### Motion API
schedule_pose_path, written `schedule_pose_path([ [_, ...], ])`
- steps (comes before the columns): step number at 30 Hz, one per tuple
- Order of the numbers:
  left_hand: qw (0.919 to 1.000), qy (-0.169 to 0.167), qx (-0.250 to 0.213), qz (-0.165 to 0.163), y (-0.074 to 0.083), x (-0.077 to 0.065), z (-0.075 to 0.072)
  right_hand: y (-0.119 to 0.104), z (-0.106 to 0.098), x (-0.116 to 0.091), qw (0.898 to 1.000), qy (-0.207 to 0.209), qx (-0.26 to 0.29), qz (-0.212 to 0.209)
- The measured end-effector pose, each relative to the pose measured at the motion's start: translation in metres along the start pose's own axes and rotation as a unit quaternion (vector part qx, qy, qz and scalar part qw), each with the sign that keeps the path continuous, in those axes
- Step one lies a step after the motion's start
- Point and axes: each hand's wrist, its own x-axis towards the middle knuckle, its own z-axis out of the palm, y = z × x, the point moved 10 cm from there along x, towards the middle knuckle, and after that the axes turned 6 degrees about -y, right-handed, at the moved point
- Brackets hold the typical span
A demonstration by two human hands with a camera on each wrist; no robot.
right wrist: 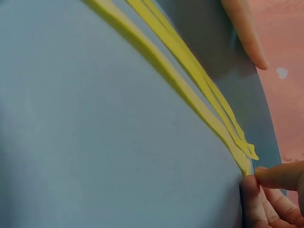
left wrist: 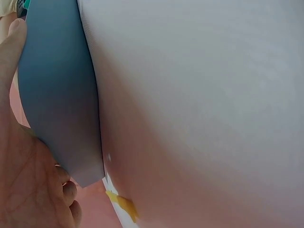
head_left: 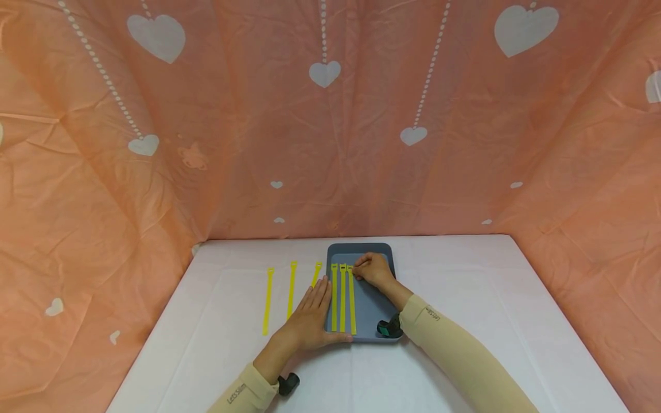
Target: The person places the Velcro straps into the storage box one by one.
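Observation:
A grey-blue tray [head_left: 369, 310] lies on the table with several yellow slotted-head cable ties. Two of them, the left tie [head_left: 334, 301] and the middle tie [head_left: 343, 301], lie side by side lengthwise in it. My right hand [head_left: 376, 271] pinches the slotted end of the rightmost yellow cable tie [head_left: 353, 307] between thumb and forefinger; the right wrist view shows this tie [right wrist: 166, 71] up close. Along the tray's left side my left hand [head_left: 310, 321] rests with straight fingers against the rim, its thumb across the near edge.
Left of the tray, on the white table [head_left: 217, 338], lie three more yellow ties: a far-left one [head_left: 267, 304], one beside it [head_left: 292, 287], and one partly behind my left hand [head_left: 317, 273]. A peach curtain [head_left: 351, 172] with hearts surrounds the table's back and sides.

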Motion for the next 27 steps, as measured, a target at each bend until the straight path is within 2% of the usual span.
schedule_pose_path([
  [7,1.0,-0.005,-0.003,-0.003,0.001,0.0,0.0,-0.002,0.0,-0.002,1.0,-0.003,-0.008,-0.001],
  [14,1.0,-0.005,-0.004,-0.002,0.002,-0.001,0.0,-0.005,0.001,-0.009,0.999,-0.037,-0.014,-0.01],
  [19,1.0,-0.005,0.001,-0.006,0.001,-0.001,-0.001,-0.016,-0.003,-0.02,0.998,-0.063,-0.008,-0.019],
  [22,1.0,-0.002,0.002,-0.002,0.002,-0.001,-0.001,-0.023,-0.006,-0.027,0.997,-0.073,-0.022,-0.03],
  [27,0.9999,0.002,-0.008,0.006,0.003,-0.001,-0.002,-0.035,-0.014,-0.04,0.993,-0.071,-0.075,-0.063],
])
